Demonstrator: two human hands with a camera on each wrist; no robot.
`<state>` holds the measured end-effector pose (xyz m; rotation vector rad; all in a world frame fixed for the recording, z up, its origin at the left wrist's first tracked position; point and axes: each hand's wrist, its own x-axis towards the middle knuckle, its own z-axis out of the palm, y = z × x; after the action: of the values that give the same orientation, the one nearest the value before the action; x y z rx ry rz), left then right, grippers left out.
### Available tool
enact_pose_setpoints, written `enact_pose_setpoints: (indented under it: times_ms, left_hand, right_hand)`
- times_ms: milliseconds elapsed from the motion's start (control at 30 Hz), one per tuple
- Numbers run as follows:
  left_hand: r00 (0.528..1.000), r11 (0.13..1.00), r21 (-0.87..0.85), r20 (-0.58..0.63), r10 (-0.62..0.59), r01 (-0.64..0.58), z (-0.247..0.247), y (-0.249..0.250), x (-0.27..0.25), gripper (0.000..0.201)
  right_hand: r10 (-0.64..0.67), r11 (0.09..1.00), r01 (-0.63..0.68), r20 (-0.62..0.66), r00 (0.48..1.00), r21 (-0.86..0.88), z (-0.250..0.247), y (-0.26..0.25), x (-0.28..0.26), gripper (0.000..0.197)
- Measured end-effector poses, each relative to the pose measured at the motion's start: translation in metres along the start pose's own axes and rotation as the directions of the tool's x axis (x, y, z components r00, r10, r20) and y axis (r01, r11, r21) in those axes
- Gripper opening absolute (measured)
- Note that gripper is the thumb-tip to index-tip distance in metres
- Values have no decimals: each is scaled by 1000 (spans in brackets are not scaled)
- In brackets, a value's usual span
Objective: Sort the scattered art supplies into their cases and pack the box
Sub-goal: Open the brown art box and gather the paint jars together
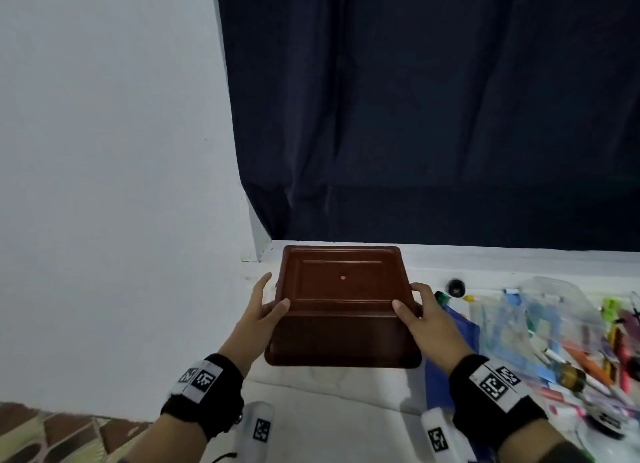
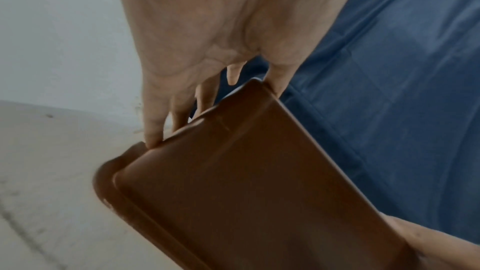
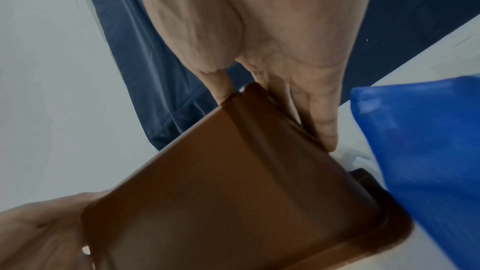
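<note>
head view: the brown box (image 1: 341, 303) is held above the white table (image 1: 332, 414), tilted, near the table's far left corner by the dark curtain (image 1: 433, 109). left hand (image 1: 258, 315) grips the box's left edge, thumb on top, fingers down the side. right hand (image 1: 427, 319) grips the box's right edge the same way. just right of the box lies a blue case (image 1: 453, 345); beyond it scattered pens (image 1: 588, 351). bare tabletop shows nearer than the box.
</note>
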<state>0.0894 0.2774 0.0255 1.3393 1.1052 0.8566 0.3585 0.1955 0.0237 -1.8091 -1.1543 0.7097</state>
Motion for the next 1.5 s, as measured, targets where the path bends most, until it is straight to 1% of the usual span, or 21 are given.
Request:
enact_pose_setpoints:
  times_ms: [67,133,200,233,300,367,433,567,600,633,700,867,933,1000,1133,1200,1233,1333,1367,1433,1500]
  left_hand:
    - [998,997,-59,25,60,-59,-6,-6,-11,68]
    - [990,989,-91,58,126,-120,-12,-12,-26,82]
    - [979,984,-36,103,178,-175,-16,-18,-44,97]
    - [974,981,0,126,190,-192,-17,-21,-53,102]
    - [972,980,37,141,190,-197,-16,-22,-70,110]
    - [975,981,-2,111,194,-195,-11,-18,-88,103]
    - [981,983,-69,81,176,-171,-3,-10,-108,79]
    - [986,982,-122,62,152,-144,4,-9,-138,64]
    - [987,981,-126,44,151,-145,5,-11,-144,55]
    - [989,983,-122,36,145,-140,7,-12,-150,46]
    - [990,983,-122,19,140,-137,8,-16,-160,43]
    - [994,979,-171,-19,109,-111,2,-16,-178,65]
    - [991,976,-172,-39,132,-137,-1,-16,-186,79]
    - [985,963,-211,-34,167,-171,-6,-14,-198,92]
    - [981,964,-189,14,193,-187,-15,-24,-226,112]
    - [984,971,-172,40,174,-164,-17,-39,-238,106]
    - [986,970,-192,43,160,-149,-15,-41,-241,95]
    - [999,966,-255,-28,33,-39,-15,-49,-249,41]
    - [999,962,-269,-40,22,-32,-14,-50,-255,33]
    - [995,955,-284,24,93,-82,-11,-55,-270,40]
    - [992,961,-256,35,120,-107,-12,-65,-285,47]
  right_hand:
    - [-36,992,38,-24,999,118,-5,6,-13,38]
    - [-85,985,85,-5,996,149,-9,12,-30,55]
    - [-133,983,126,42,990,133,-11,15,-51,71]
    - [-144,980,134,61,988,146,-13,14,-62,73]
    - [-132,959,112,59,989,260,-16,10,-82,61]
    - [-68,912,36,65,996,408,-19,1,-100,47]
    - [-21,889,-25,95,995,458,-22,-5,-116,39]
    - [33,896,-57,61,998,441,-15,3,-140,59]
    - [53,895,-73,58,997,440,-14,7,-146,63]
    - [75,890,-95,62,995,446,-13,9,-150,66]
    - [120,894,-133,56,991,428,-14,12,-158,62]
    - [85,864,-80,12,996,497,-22,2,-178,34]
    - [47,831,-21,-32,998,556,-27,-2,-188,44]
    - [9,797,44,-85,996,602,-32,2,-199,71]
    - [-28,705,86,-93,995,704,-34,13,-224,73]
    - [-38,684,99,-100,994,723,-33,15,-238,61]
    - [-24,682,87,-97,995,726,-32,15,-246,55]
    - [107,712,-2,-105,989,702,-21,27,-264,57]
    - [153,731,-27,-125,980,682,-17,32,-271,53]
    - [233,759,-54,-193,953,649,-8,44,-283,38]
    - [262,776,-46,-255,931,630,-2,54,-295,29]
